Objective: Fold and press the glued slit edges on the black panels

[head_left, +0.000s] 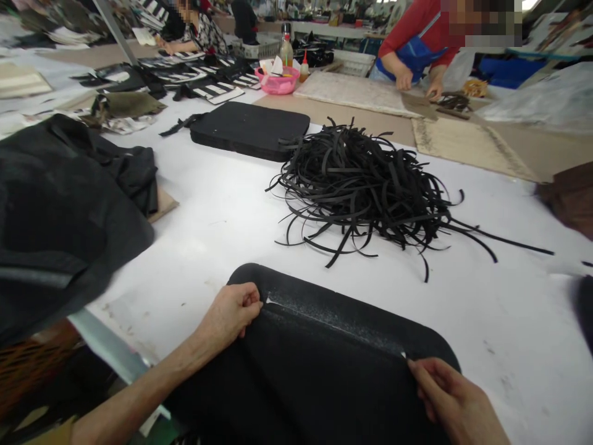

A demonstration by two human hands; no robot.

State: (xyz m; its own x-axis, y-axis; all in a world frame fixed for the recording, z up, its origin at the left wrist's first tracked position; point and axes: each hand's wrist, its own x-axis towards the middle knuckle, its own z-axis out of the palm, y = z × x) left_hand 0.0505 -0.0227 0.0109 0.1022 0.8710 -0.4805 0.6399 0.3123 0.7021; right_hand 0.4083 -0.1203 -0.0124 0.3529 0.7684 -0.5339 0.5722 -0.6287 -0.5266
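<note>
In front of me a black panel with rounded corners (296, 377) lies at the table's near edge. A thin strip (333, 326) runs across it below its far edge, beside a whitish, speckled band, with a small white tip showing near each hand. My left hand (241, 309) pinches the strip's left end, fingers curled. The strip's right end is pinched between thumb and fingers of my right hand (445, 389). Beyond the panel lies a tangled heap of narrow black strips (365, 179).
A stack of black panels (250, 127) lies behind, left of the heap. Black fabric (60, 216) covers the table's left side. Farther back stand a pink basket (278, 81) and bottles. Across the table a person in red (417, 43) handles pieces; another person sits farther left.
</note>
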